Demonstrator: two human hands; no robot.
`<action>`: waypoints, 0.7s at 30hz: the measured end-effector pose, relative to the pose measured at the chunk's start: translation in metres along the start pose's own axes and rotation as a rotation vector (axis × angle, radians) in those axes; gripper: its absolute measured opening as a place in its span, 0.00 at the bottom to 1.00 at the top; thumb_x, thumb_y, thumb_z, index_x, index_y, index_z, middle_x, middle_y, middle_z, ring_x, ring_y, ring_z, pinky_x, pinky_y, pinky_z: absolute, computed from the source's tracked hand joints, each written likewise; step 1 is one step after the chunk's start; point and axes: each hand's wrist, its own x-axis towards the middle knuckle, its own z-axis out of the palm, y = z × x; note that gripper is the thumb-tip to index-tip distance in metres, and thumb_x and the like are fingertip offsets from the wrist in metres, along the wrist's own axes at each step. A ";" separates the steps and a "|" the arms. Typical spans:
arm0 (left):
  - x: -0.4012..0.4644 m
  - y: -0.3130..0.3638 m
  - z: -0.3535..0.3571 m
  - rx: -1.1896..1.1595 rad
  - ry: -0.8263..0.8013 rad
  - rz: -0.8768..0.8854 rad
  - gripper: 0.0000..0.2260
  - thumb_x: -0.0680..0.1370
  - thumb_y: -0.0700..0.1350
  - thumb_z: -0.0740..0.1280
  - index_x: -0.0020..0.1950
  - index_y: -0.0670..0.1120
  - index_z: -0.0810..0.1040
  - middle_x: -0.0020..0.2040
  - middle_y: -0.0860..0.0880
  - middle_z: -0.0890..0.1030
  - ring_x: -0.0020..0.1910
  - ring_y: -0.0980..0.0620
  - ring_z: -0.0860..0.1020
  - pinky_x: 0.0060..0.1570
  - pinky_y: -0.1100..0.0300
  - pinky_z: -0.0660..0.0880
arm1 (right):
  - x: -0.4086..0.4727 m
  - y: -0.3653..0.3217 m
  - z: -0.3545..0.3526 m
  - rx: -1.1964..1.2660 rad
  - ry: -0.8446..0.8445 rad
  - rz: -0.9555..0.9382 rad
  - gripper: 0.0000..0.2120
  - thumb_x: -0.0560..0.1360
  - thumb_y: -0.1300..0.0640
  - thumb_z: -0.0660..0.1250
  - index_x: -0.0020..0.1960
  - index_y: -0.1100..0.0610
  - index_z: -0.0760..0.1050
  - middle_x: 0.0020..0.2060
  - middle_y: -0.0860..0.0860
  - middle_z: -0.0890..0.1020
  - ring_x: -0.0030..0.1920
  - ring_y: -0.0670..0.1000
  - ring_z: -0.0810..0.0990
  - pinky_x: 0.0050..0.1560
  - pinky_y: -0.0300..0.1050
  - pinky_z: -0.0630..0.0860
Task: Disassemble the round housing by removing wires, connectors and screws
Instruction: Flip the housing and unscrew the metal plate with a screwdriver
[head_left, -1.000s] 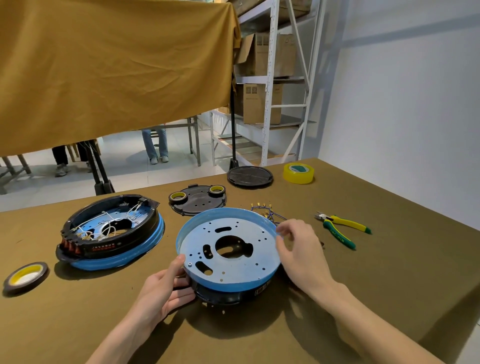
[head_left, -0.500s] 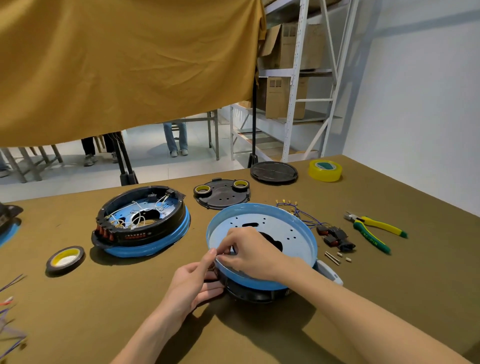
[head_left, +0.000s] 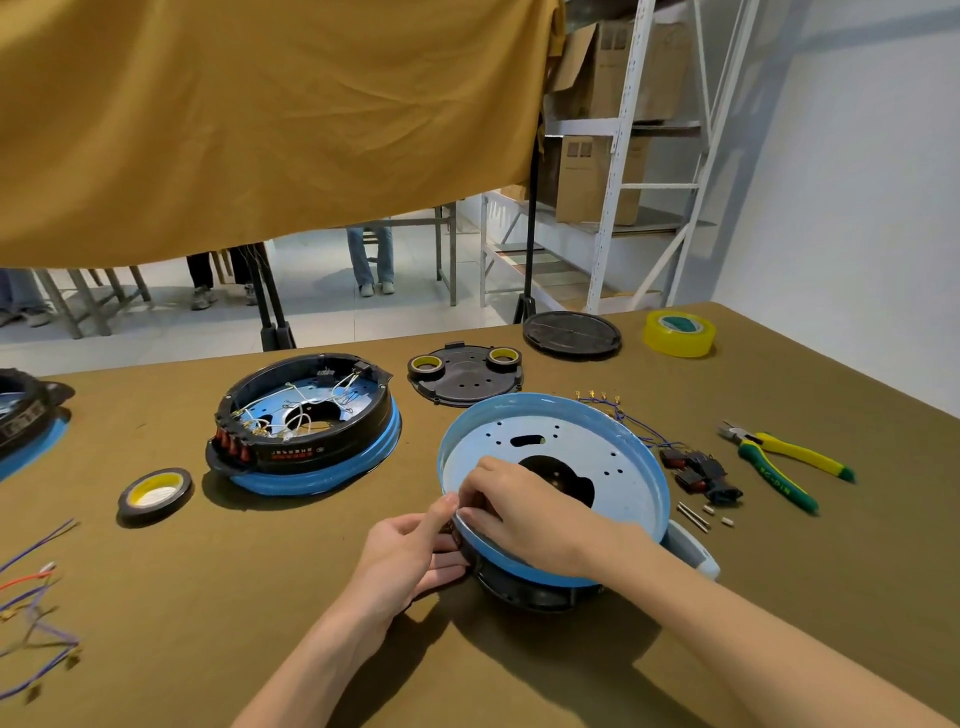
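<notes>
Fingers (head_left: 470, 499) of your right hand (head_left: 511, 506) are curled down onto the near-left rim of the round housing (head_left: 553, 462), apparently picking at something small there; whether they have it pinched is hidden under the knuckles. Your left hand (head_left: 410, 553) sits just outside the same spot, thumb up against the rim and the other fingers curled under the black lower body, which looks like bracing so the housing does not slide or rock while the right hand works.

You have the housing lying blue plate up on the table (head_left: 260, 597), tilted a little toward you, likely to bring that edge within reach. Just right of it lie the blue wires (head_left: 623, 421), the black connectors (head_left: 701, 470) and a few small loose pins (head_left: 698, 514), so that side seems to be your drop zone for removed parts. The pliers (head_left: 784, 457) rest beyond them, near your right hand but untouched.

A second housing (head_left: 306, 426), open side up with its white wiring in place, waits to the left with a roll of tape (head_left: 155, 491) beside it. More loose wires (head_left: 31, 597) lie at the table's left edge.
</notes>
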 end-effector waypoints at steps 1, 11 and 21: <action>0.000 0.000 0.000 -0.001 -0.004 0.003 0.39 0.59 0.69 0.75 0.60 0.44 0.81 0.54 0.40 0.86 0.48 0.46 0.88 0.53 0.48 0.85 | -0.001 -0.001 0.001 -0.032 -0.004 -0.012 0.09 0.84 0.52 0.62 0.61 0.54 0.76 0.55 0.48 0.75 0.52 0.46 0.74 0.56 0.43 0.75; -0.003 0.004 0.004 0.012 -0.002 -0.001 0.25 0.67 0.63 0.73 0.56 0.47 0.80 0.55 0.41 0.85 0.48 0.47 0.88 0.53 0.49 0.85 | 0.002 -0.004 0.002 -0.123 -0.028 -0.063 0.10 0.85 0.58 0.59 0.61 0.63 0.73 0.55 0.57 0.74 0.52 0.54 0.74 0.51 0.46 0.69; -0.003 0.004 0.005 0.012 0.012 -0.018 0.23 0.70 0.60 0.74 0.56 0.45 0.82 0.50 0.42 0.88 0.47 0.46 0.88 0.53 0.48 0.84 | -0.001 0.003 0.005 -0.437 0.078 -0.215 0.11 0.85 0.54 0.59 0.62 0.57 0.75 0.57 0.52 0.76 0.57 0.52 0.70 0.61 0.50 0.70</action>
